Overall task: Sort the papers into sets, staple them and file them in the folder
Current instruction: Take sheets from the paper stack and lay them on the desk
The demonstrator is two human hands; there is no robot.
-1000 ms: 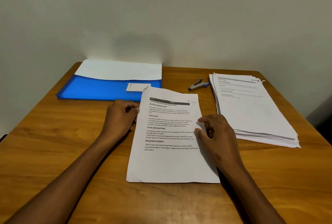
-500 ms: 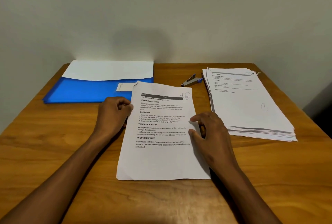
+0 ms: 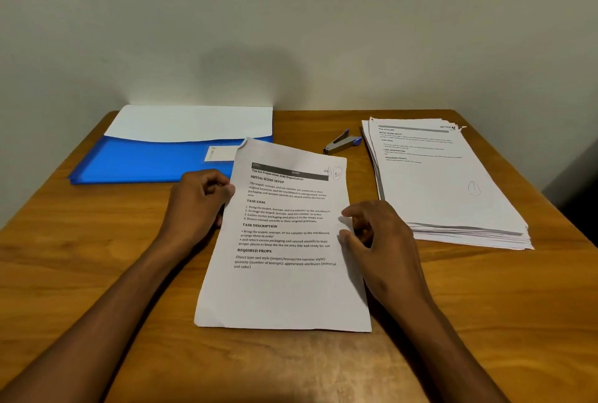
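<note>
A printed paper set (image 3: 284,289) lies in the middle of the wooden table (image 3: 97,257), its top left corner curled up. My left hand (image 3: 197,202) grips its left edge with curled fingers, the thumb against the sheet. My right hand (image 3: 378,241) arches over the right edge, thumb and forefinger pinching it. A thick stack of printed papers (image 3: 453,195) sits at the right. A grey stapler with a blue end (image 3: 341,142) lies between that stack and the blue folder (image 3: 145,163), which holds a white sheet (image 3: 194,122) at the back left.
The table stands against a plain wall (image 3: 291,30). Its right edge drops off beside the paper stack, next to a dark area (image 3: 576,195). Bare wood (image 3: 501,321) shows in front of the stack and along the near left.
Both hands stay at the edges of the paper set. The view has shifted slightly, so everything sits a little further left and lower in frame.
</note>
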